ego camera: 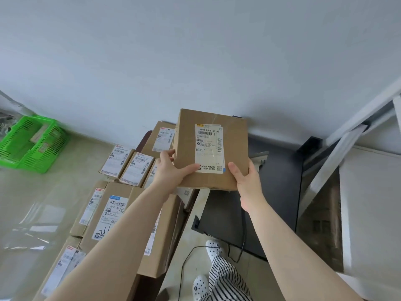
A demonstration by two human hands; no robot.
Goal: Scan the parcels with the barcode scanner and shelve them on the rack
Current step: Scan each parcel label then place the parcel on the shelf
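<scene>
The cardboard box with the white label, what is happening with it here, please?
A person holds the brown cardboard box with a white shipping label up in both hands, the left hand on its left edge, the right hand at its lower right corner. More labelled cardboard parcels lie piled at the left, a green plastic basket behind. No scanner is visible.

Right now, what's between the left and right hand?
In the head view, only the held parcel: the left hand grips its lower left corner, the right hand its lower right corner, with the shipping label facing the camera.
</scene>
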